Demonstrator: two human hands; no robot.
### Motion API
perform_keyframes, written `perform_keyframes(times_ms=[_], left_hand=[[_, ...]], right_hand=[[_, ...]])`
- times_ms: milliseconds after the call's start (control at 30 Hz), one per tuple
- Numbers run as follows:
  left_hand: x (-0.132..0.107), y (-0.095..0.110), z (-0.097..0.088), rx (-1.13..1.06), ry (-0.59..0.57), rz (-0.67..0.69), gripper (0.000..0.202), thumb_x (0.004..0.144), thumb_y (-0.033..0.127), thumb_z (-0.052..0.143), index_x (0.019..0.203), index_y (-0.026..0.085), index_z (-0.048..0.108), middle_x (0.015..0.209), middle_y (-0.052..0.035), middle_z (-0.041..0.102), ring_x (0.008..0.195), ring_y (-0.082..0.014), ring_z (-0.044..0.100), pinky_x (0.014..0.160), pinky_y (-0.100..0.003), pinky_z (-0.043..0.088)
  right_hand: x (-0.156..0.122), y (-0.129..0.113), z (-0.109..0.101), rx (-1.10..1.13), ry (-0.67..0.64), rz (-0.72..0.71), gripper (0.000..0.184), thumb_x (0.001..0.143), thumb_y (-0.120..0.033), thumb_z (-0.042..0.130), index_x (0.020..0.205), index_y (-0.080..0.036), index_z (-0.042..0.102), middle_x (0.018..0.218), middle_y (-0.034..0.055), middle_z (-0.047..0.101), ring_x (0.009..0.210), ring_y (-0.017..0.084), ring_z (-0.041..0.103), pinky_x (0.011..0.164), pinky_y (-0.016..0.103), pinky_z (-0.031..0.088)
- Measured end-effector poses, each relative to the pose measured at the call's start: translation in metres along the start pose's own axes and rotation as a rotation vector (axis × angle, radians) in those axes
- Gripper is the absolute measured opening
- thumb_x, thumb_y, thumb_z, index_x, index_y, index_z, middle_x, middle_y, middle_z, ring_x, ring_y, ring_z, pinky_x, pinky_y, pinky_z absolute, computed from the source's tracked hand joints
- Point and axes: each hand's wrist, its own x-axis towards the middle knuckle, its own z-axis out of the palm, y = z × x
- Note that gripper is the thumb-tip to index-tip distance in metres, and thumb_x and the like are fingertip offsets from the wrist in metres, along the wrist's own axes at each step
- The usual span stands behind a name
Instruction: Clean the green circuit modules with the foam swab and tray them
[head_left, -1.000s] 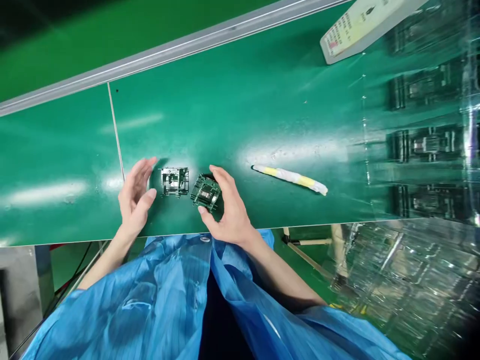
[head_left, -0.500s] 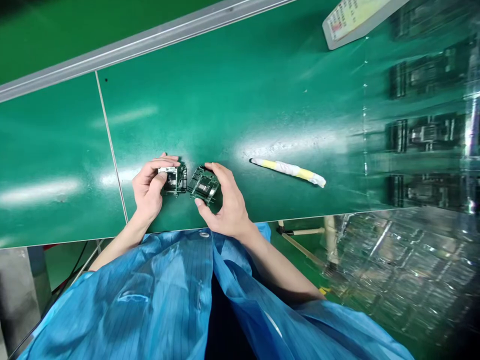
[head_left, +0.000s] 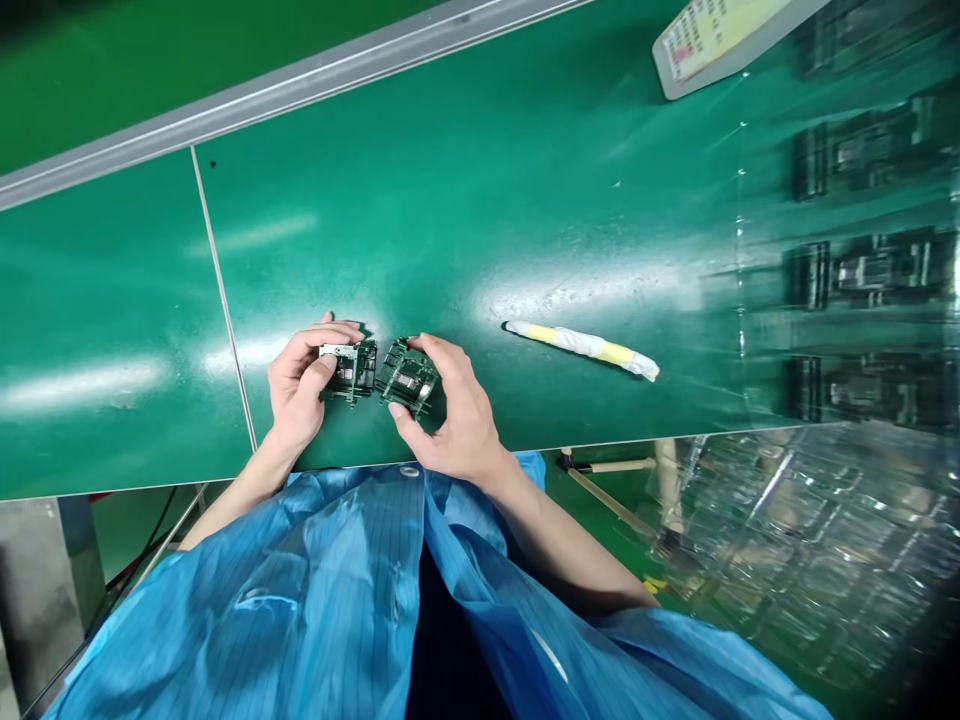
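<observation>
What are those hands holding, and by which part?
The left hand holds one circuit-board stack by its left side; the right hand holds the other stack by its near and far edges.

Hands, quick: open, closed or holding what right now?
Left hand: closed, holding the left circuit-board stack.
Right hand: closed, holding the right circuit-board stack.

Rm btwn R hand (head_left: 457, 412) & wrapped stick (head_left: 581, 344), box (head_left: 724, 42) blocks far R

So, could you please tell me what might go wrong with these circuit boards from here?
The left board stack and right board stack are close together, so their edges might knock or catch. The left hand and right hand are bare, so their touch could smudge exposed parts.
</observation>
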Motion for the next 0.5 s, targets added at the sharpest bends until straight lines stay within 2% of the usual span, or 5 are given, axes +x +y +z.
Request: perform_keyframes(times_ms=[100, 167, 300, 400, 500], left_hand=[[-0.001, -0.001, -0.003, -0.015, -0.012, 0.013, 0.014, 0.085, 0.022, 0.061, 0.093, 0.025, 0.071, 0.094, 0.0019, 0.077, 0.101, -0.0189, 0.073, 0.121, -0.048, 0.037], [-0.002, 0.002, -0.006, 0.018, -0.025, 0.006, 0.015, 0.087, 0.023, 0.061, 0.098, 0.026, 0.072, 0.099, 0.0007, 0.077, 0.104, -0.0189, 0.072, 0.117, -0.046, 0.042], [-0.004, 0.019, -0.018, 0.311, -0.087, -0.005, 0.025, 0.092, 0.024, 0.059, 0.115, 0.024, 0.07, 0.115, -0.0051, 0.076, 0.112, -0.0199, 0.07, 0.101, -0.038, 0.054], [-0.002, 0.036, -0.026, 0.62, -0.128, 0.181, 0.027, 0.091, 0.02, 0.059, 0.116, 0.021, 0.07, 0.113, -0.0066, 0.076, 0.107, -0.0195, 0.071, 0.095, -0.037, 0.057], [0.001, 0.045, -0.029, 0.837, -0.151, 0.363, 0.023, 0.09, 0.017, 0.061, 0.111, 0.019, 0.07, 0.105, -0.0069, 0.077, 0.096, -0.0195, 0.073, 0.087, -0.036, 0.059]], right_hand=[[0.0, -0.001, 0.0, -0.007, -0.004, 0.003, 0.074, 0.086, -0.023, 0.061, 0.153, -0.021, 0.028, 0.137, 0.0194, 0.058, 0.126, 0.034, 0.059, 0.098, 0.058, 0.056], [0.0, -0.001, 0.0, -0.005, -0.006, 0.006, 0.074, 0.086, -0.023, 0.061, 0.153, -0.021, 0.029, 0.138, 0.0191, 0.058, 0.126, 0.034, 0.059, 0.099, 0.058, 0.056], [0.001, 0.001, 0.0, 0.003, 0.0, -0.004, 0.075, 0.086, -0.022, 0.061, 0.154, -0.021, 0.028, 0.138, 0.019, 0.058, 0.127, 0.034, 0.058, 0.098, 0.058, 0.056], [0.001, 0.003, 0.001, -0.017, -0.007, -0.01, 0.076, 0.087, -0.023, 0.06, 0.155, -0.022, 0.026, 0.137, 0.0192, 0.058, 0.126, 0.034, 0.059, 0.095, 0.059, 0.058], [0.0, 0.004, 0.001, -0.03, -0.017, -0.002, 0.077, 0.087, -0.024, 0.06, 0.155, -0.024, 0.024, 0.138, 0.0192, 0.057, 0.126, 0.034, 0.059, 0.094, 0.059, 0.058]])
